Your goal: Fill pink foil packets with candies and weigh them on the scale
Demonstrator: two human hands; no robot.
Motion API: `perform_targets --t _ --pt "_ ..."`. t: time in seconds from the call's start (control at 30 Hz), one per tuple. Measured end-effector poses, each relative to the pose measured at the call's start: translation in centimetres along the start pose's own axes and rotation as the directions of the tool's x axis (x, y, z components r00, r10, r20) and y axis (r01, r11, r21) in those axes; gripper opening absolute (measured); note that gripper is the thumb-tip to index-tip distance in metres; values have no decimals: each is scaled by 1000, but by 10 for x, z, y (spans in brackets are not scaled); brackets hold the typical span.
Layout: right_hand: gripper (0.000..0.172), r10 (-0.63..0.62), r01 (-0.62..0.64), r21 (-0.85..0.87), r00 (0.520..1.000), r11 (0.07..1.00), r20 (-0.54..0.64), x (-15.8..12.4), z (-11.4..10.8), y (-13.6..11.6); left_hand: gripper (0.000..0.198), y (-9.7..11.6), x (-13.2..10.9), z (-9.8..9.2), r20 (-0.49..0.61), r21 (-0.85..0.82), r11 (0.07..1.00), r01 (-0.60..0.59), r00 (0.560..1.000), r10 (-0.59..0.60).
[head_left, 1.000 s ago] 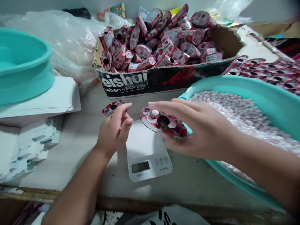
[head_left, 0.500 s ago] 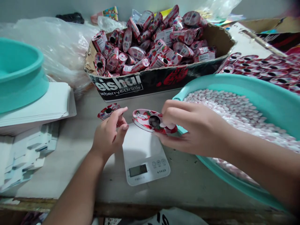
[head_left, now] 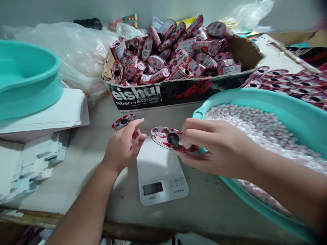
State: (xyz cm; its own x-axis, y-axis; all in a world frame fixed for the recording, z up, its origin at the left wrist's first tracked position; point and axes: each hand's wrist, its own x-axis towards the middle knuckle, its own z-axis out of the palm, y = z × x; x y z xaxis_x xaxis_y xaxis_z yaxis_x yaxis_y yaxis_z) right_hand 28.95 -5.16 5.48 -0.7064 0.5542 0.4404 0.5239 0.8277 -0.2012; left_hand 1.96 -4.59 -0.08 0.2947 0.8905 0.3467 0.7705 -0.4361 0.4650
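My right hand [head_left: 212, 143] grips a pink-and-red, strawberry-printed candy box [head_left: 160, 134] by its right end, above the kitchen scale [head_left: 159, 163]. Through the round hole in the oval face, candies show inside. A few pale candies [head_left: 187, 145] lie between my fingertips and the box, beside the hole. To the left of the scale, my left hand [head_left: 125, 144] is held empty, thumb and fingers curved but apart. Just behind it a second strawberry candy box [head_left: 123, 121] lies on the table, partly covered by the fingers. The scale's display appears to read zero.
A turquoise basin [head_left: 230, 97] full of pale pink candies stands at right. Behind is a cardboard carton [head_left: 178, 93] heaped with candy boxes; more boxes [head_left: 298, 83] lie at far right. Another turquoise tub [head_left: 30, 85] sits on white card [head_left: 63, 110] at left, near clear plastic bags [head_left: 68, 51].
The view has shifted, so most things appear farther right and slightly lower. My right hand still holds the candy box above the scale, and my left hand keeps its curved, empty pose.
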Motion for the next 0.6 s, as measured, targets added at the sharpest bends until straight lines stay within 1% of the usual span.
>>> perform_targets --t 0.1,0.23,0.4,0.5,0.57,0.6 --pt "9 -2 2 -3 1000 1000 22 -1 1 2 59 0 -1 -2 -1 -26 999 -25 1000 25" --pt "10 -5 5 -1 999 1000 38 -2 5 3 62 1 -3 -3 1 -62 996 -58 998 58" --pt "12 27 -28 23 998 999 58 -2 11 1 61 -1 -1 -7 -33 -16 999 -46 998 46" --pt "18 43 -51 73 994 996 104 -1 15 -3 53 -7 1 -16 -88 40 999 17 996 -13" --pt "19 30 -49 95 981 994 193 0 18 -5 47 -12 2 -23 -167 58 994 95 982 -84" --pt "19 33 -57 86 967 995 254 1 19 -5 44 -15 3 -26 -209 68 989 134 971 -117"
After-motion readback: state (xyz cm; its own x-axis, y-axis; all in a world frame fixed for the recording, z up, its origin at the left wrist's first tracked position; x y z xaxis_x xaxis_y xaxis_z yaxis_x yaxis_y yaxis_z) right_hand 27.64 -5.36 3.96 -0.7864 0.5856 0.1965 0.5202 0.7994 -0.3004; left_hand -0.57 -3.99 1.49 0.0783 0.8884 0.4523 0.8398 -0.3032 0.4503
